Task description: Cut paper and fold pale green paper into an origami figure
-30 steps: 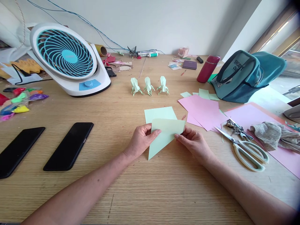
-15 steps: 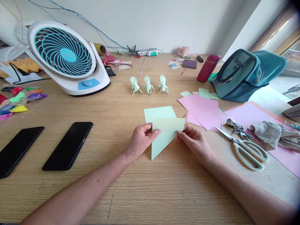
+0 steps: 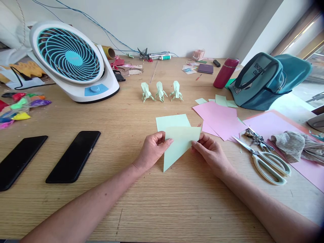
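A pale green paper sheet [image 3: 179,143] is held just above the wooden table [image 3: 141,199], folded over so one corner points down toward me. My left hand [image 3: 152,150] pinches its left edge, thumb on top. My right hand [image 3: 211,153] grips its right corner with fingers closed. A second flat green sheet [image 3: 170,120] lies on the table right behind it. Three small folded green paper figures [image 3: 160,91] stand in a row farther back.
Two black phones [image 3: 74,156] lie at left, a white and teal fan [image 3: 69,60] behind them. Pink sheets [image 3: 219,118], scissors [image 3: 268,160], a crumpled cloth [image 3: 293,145], a teal bag [image 3: 268,81] and a red bottle [image 3: 225,72] fill the right. Coloured packets [image 3: 21,106] sit far left.
The folded flap has been drawn in, so the sheet's lower point sits slightly higher and more to the right. Both hands keep their hold.
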The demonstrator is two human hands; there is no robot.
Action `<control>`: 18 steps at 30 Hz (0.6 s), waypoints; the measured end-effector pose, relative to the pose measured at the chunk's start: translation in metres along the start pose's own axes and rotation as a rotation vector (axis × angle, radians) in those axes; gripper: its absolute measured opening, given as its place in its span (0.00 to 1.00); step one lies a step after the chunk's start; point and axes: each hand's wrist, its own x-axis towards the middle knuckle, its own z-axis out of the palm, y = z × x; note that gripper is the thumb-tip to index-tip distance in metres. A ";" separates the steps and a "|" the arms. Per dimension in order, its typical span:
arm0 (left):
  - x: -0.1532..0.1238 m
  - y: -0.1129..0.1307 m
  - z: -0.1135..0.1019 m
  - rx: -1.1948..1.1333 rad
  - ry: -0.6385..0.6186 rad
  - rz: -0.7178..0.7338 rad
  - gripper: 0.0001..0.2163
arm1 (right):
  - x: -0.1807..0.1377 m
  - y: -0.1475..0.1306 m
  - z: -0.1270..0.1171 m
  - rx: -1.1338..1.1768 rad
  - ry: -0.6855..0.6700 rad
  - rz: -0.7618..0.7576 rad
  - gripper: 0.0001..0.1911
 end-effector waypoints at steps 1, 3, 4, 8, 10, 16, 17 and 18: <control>0.000 0.000 0.000 -0.009 -0.002 0.000 0.11 | 0.000 0.000 0.000 0.007 -0.002 -0.005 0.16; 0.000 0.001 0.000 -0.026 -0.003 -0.003 0.10 | 0.000 0.002 -0.001 0.022 -0.004 -0.013 0.15; 0.000 0.001 0.000 -0.031 0.000 -0.004 0.10 | 0.000 0.003 -0.002 0.027 -0.005 -0.016 0.14; 0.000 0.001 0.000 -0.029 0.013 -0.005 0.08 | 0.001 0.007 -0.004 0.044 0.001 -0.021 0.12; 0.000 0.001 0.001 -0.033 0.015 -0.002 0.07 | 0.001 0.008 -0.004 0.053 0.005 -0.019 0.12; 0.000 0.002 0.001 -0.047 0.022 0.009 0.06 | 0.001 0.009 -0.003 0.066 0.017 -0.022 0.11; 0.000 0.002 0.001 -0.045 0.024 0.011 0.06 | 0.001 0.009 -0.003 0.065 0.016 -0.024 0.11; 0.000 0.001 0.001 -0.042 0.024 0.013 0.06 | 0.001 0.009 -0.003 0.065 0.016 -0.024 0.11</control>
